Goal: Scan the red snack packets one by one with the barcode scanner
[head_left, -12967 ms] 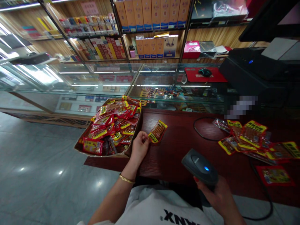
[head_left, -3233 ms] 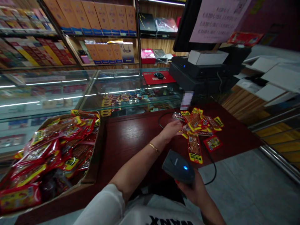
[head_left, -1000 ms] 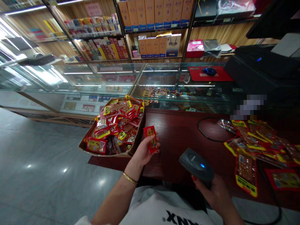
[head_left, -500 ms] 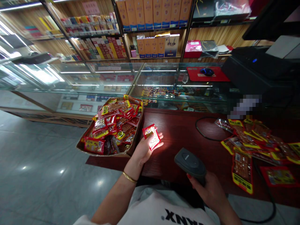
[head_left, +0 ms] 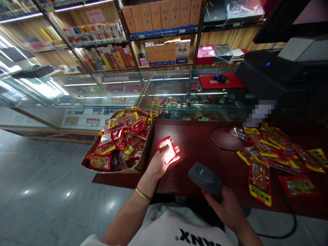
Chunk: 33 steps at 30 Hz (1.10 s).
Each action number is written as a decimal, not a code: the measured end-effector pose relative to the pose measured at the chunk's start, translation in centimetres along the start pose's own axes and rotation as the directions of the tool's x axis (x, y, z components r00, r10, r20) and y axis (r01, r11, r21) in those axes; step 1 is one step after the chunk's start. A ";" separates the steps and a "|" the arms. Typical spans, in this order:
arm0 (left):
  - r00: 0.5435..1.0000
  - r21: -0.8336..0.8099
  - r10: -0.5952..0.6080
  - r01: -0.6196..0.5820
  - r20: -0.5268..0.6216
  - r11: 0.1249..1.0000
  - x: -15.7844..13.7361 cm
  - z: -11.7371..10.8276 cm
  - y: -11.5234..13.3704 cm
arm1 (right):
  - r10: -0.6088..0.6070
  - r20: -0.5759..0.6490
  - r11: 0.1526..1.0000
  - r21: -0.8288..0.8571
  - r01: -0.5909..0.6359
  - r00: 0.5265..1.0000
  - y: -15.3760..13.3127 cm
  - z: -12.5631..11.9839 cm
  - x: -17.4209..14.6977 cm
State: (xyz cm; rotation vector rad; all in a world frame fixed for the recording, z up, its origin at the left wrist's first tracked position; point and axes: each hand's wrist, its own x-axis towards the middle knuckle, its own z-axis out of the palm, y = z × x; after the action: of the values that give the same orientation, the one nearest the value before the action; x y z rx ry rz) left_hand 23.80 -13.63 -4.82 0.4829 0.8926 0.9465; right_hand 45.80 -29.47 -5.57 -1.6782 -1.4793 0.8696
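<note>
My left hand [head_left: 160, 162], palm up, pins a small red snack packet [head_left: 167, 150] under its thumb. Bright light from the scanner falls on the packet and washes out its print. My right hand [head_left: 225, 203] is wrapped around the handle of a dark grey barcode scanner [head_left: 205, 179], whose head points toward the packet. To the left of my left hand stands a cardboard box [head_left: 146, 157] heaped with red and yellow snack packets [head_left: 125, 128]. On the right of the dark red counter [head_left: 184, 136] lies a loose pile of similar packets [head_left: 271, 147].
A glass display case [head_left: 179, 85] runs behind the counter, with a mouse [head_left: 220, 78] on a red pad [head_left: 205, 82]. A black cable [head_left: 212, 141] loops across the counter. Dark checkout equipment [head_left: 276, 78] stands at the right. Shelves of boxes [head_left: 164, 20] line the wall.
The view has shifted slightly to the right. My left hand with the packet and my right hand with the scanner keep nearly the same pose, the light still on the packet.
</note>
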 end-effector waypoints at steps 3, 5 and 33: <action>1.000 0.025 -0.005 0.005 -0.012 1.000 0.0 0.7 -0.3 | -0.017 -0.006 1.000 0.009 0.017 1.000 0.6 -0.2 -0.1; 1.000 0.039 -0.012 0.013 -0.022 0.999 0.0 1.2 -0.3 | -0.042 -0.017 0.999 0.010 0.042 0.999 1.1 -0.3 -0.2; 0.961 0.428 0.054 -0.170 0.271 0.888 4.1 11.3 -5.7 | 0.115 -0.346 0.977 0.207 -0.043 0.931 4.8 -1.6 -4.0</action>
State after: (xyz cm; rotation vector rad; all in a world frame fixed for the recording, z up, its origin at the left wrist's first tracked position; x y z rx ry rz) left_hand 37.09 -12.88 -4.25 1.0409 0.8539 0.7574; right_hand 49.11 -33.98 -8.76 -1.6523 -1.0513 0.6827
